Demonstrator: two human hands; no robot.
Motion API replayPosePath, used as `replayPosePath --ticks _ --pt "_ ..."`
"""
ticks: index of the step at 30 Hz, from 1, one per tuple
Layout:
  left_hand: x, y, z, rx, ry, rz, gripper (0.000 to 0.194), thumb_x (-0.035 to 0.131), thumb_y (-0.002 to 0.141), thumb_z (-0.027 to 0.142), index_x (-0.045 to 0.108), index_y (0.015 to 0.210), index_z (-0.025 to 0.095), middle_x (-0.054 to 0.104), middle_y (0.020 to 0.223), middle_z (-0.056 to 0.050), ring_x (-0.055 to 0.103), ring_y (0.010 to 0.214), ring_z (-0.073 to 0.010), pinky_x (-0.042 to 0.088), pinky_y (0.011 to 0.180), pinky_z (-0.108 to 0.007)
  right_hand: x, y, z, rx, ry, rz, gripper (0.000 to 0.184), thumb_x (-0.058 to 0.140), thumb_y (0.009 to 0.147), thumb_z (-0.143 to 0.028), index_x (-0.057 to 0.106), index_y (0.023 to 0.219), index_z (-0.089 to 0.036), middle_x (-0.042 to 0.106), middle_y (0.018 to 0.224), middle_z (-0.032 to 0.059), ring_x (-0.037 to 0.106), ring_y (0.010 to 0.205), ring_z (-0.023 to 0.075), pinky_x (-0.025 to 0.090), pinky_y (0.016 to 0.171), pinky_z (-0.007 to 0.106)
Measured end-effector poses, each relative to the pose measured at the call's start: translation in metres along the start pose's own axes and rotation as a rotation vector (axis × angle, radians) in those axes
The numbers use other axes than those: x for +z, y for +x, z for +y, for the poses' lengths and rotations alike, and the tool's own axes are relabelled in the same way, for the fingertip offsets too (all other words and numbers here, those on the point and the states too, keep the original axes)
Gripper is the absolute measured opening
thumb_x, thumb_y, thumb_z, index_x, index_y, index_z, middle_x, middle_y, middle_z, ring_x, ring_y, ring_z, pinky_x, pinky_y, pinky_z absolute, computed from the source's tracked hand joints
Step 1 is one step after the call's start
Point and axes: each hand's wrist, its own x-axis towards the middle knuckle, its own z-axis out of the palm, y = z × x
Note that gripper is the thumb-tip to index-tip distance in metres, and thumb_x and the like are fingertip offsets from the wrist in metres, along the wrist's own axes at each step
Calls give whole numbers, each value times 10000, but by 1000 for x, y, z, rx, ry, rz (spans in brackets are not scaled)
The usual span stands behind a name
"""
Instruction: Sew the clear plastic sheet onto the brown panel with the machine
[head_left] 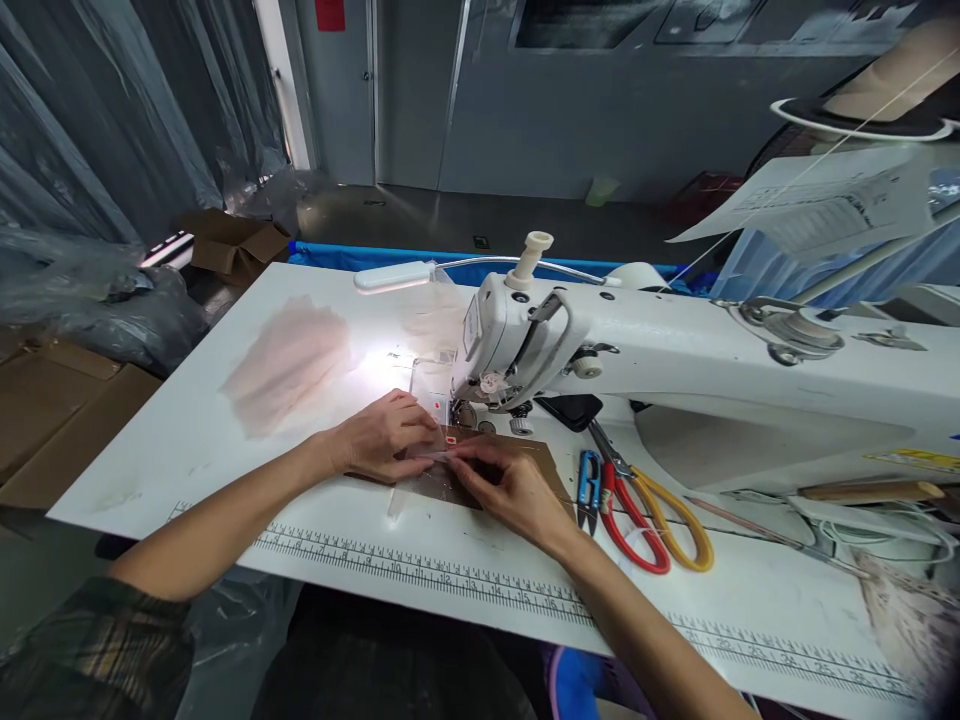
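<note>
A white sewing machine stands over the table, its needle area just beyond my fingertips. My left hand is closed on a thin sheer fabric, left of the presser foot. From the right, my right hand pinches the edge of the same fabric between thumb and forefinger. The fingertips of both hands nearly meet. Beneath my right hand lies a brown plate on the machine bed. Small red marks show by the needle. The fabric's exact outline is hard to make out because it is see-through.
Right of my hands lie blue thread snips, red-handled scissors and yellow-handled scissors. Pale pink sheer fabric rests on the table's left. A ruler tape runs along the front edge. Cardboard boxes stand at left.
</note>
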Motion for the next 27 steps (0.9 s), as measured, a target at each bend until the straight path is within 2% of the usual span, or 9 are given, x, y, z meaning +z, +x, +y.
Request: replayPosePath --ticks 4,8,12,15,19,21,24,27 --pt "1 -4 -6 2 -30 -10 157 544 884 268 668 909 175 680 1050 -77 627 907 -191 466 888 -422 -11 7 8 -77 -291 31 255 481 892 -262 718 982 -229 713 1005 57 677 830 204 543 741 336" --pt "1 -6 -6 -20 -79 -31 155 620 826 294 712 924 218 635 1173 -95 611 1041 -228 408 1006 -523 -8 10 14 -186 -407 -28 344 440 893 -206 666 1151 -225 665 1080 83 659 832 194 544 676 306" --pt "1 -8 -4 -100 -134 -62 174 680 773 280 739 935 260 572 1274 -97 554 1163 -275 346 1054 -597 -1 9 21 -253 -543 -68 368 462 882 -189 648 1199 -221 619 1087 118 623 860 208 537 681 323" --pt "-1 -7 -2 -122 -135 -46 155 663 793 248 746 923 271 575 1264 -82 546 1168 -274 373 1040 -582 1 8 25 -244 -596 -74 367 449 901 -203 633 1219 -216 601 1080 131 603 874 219 530 693 335" --pt "-5 -1 -5 -110 -155 -21 133 627 833 229 752 862 261 642 1124 -64 609 1002 -200 459 968 -448 2 9 23 -201 -617 -106 371 430 927 -226 591 1261 -238 583 1108 123 586 850 196 514 699 316" --pt "-6 2 -10 -127 -164 -71 124 636 844 258 755 874 269 633 1174 -64 606 1030 -206 467 948 -420 1 9 20 -184 -633 -119 375 424 930 -236 578 1272 -240 580 1118 125 585 835 192 511 689 312" --pt "-7 6 -19 -187 -137 -167 110 666 839 314 759 894 295 565 1307 -65 545 1172 -257 443 980 -451 0 10 18 -171 -624 -126 375 406 938 -252 587 1265 -222 589 1119 144 599 859 218 522 692 337" --pt "-10 8 -18 -212 -95 -230 109 667 843 325 756 905 322 506 1369 -66 506 1211 -287 425 978 -489 -4 11 20 -161 -521 -112 391 391 942 -252 584 1280 -205 602 1128 154 619 879 232 535 729 370"
